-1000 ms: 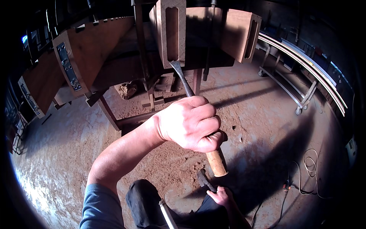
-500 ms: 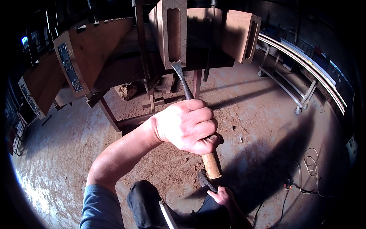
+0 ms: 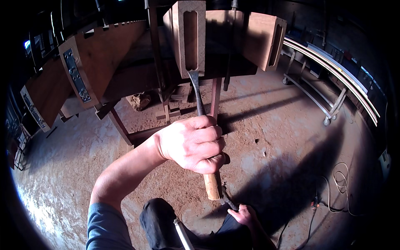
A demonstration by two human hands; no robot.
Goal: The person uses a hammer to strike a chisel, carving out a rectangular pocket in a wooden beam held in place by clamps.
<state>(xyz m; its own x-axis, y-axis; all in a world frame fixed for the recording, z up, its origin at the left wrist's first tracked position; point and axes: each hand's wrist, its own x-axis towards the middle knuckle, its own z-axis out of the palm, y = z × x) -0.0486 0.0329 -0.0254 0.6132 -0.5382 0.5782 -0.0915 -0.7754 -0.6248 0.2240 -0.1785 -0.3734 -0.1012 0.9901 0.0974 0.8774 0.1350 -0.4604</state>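
Observation:
My left hand (image 3: 193,143) is wrapped round a chisel (image 3: 196,93) by its handle, whose wooden butt end shows below the fist. The flat steel blade points up and away. Its tip meets the lower end of a long, rounded slot in the end face of a wooden beam (image 3: 201,46). Low and right of centre, my right hand (image 3: 245,215) grips a hammer (image 3: 229,202) by its shaft. The hammer's head is partly hidden behind the chisel's butt.
Wooden beams with metal plates (image 3: 77,75) rest at left; another slotted beam (image 3: 264,41) lies at right. Dark clamp bars (image 3: 155,50) stand between them. A wheeled trolley (image 3: 312,89) carries long boards. A cable (image 3: 341,183) trails over the dusty floor. A cigarette (image 3: 182,233) juts up from below.
My left hand has swung the chisel's handle left and slightly toward me, so the chisel stands straighter. Its tip stays by the slot's lower end. The right hand has hardly moved.

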